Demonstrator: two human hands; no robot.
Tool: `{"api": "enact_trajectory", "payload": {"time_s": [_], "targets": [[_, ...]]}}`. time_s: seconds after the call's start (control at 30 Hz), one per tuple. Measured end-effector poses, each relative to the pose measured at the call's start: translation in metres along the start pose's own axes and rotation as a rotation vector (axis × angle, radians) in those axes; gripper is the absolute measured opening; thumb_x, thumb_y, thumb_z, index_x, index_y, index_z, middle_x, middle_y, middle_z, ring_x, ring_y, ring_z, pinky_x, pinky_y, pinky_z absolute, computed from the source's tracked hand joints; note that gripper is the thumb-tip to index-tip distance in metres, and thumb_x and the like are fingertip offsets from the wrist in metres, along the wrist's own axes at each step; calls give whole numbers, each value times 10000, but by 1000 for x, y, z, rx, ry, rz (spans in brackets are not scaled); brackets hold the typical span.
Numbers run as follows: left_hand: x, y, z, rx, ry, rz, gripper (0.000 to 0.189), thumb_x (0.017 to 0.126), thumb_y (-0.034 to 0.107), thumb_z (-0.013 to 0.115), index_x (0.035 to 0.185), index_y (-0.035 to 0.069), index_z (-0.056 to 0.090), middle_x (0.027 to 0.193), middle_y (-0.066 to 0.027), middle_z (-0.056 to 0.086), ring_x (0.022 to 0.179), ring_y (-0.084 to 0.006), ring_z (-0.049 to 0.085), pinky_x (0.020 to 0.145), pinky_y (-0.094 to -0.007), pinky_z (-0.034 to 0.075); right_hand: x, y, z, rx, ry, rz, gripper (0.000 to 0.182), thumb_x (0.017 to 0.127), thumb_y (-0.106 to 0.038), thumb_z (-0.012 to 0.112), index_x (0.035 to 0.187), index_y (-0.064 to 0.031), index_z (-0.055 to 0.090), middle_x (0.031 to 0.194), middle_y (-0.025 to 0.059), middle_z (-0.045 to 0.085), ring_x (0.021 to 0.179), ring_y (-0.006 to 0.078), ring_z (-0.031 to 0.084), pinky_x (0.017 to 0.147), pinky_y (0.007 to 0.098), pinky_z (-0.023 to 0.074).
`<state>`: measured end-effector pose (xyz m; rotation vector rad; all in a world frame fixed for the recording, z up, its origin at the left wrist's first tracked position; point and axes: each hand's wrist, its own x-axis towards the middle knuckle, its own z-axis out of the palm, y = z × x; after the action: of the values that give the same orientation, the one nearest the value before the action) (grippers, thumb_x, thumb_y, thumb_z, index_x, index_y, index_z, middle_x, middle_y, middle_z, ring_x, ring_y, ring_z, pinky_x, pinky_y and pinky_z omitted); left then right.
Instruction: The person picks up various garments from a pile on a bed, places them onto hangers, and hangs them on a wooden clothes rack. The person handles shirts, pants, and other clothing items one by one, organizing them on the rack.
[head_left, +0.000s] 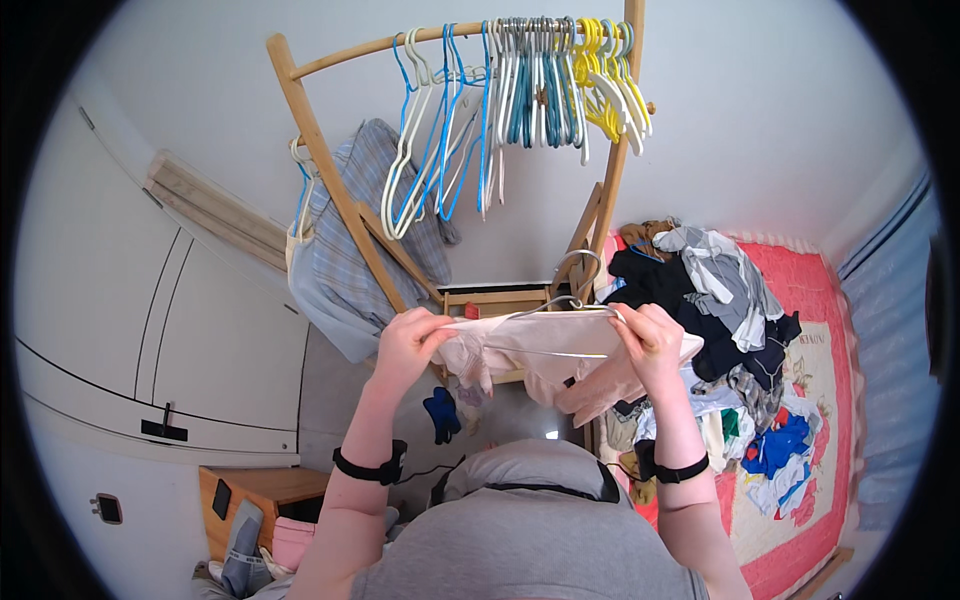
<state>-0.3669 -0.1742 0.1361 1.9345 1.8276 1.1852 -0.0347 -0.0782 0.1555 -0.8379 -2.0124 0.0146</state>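
A pale pink garment (540, 331) is stretched sideways between my two hands. My left hand (411, 341) pinches its upper left edge. At the upper right edge, my right hand (651, 341) grips the cloth near the arm of a grey hanger (551, 304). The hanger sits in the garment, its hook (581, 259) standing up above the cloth and its lower bar showing across the front. Loose folds of the garment hang below both hands.
Ahead stands a wooden clothes rack (315, 157) with many-coloured hangers (540, 90) along its top rail. Behind its left post hangs a plaid shirt (360, 225). Piled clothes (720, 300) cover part of a bed (806, 277) at right. A wooden cabinet (255, 487) stands lower left.
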Motion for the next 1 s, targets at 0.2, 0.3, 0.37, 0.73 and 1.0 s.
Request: {"api": "enact_trajectory", "payload": {"time_s": [0.2,0.3,0.37,0.73,1.0], "targets": [[1,8,8,63,195,133,162,716,154,769,861,94,729,758,-1,615,708,-189,581,630,-309,440,0,-4,0,-203,86,-104,262,667,-80,793,914,-88,706,566,15,441,498,163,454,447,302,371],[3,8,8,216,287,264,171,680,143,781,842,114,734,759,20,614,733,-175,570,676,-312,419,0,-5,1,-262,106,-129,293,658,-73,799,934,-91,706,568,10,444,497,157,448,437,299,363],[3,10,7,211,325,288,182,657,137,789,830,124,735,761,29,613,749,-167,561,700,-312,405,3,-6,0,-274,124,-136,305,655,-71,802,944,-89,705,569,7,443,496,156,444,434,298,360],[-6,26,-1,-5,515,375,225,628,-45,781,812,67,715,872,-35,614,756,-176,563,655,-279,454,7,-12,5,-282,129,-173,333,656,-45,795,975,-86,708,577,15,442,502,157,441,441,299,361],[-27,13,3,-78,63,-243,150,739,52,736,880,32,690,991,-79,632,816,-186,600,654,-274,474,13,-16,13,-9,113,10,205,713,-11,764,910,-37,715,568,44,456,513,174,447,477,303,357]]}}
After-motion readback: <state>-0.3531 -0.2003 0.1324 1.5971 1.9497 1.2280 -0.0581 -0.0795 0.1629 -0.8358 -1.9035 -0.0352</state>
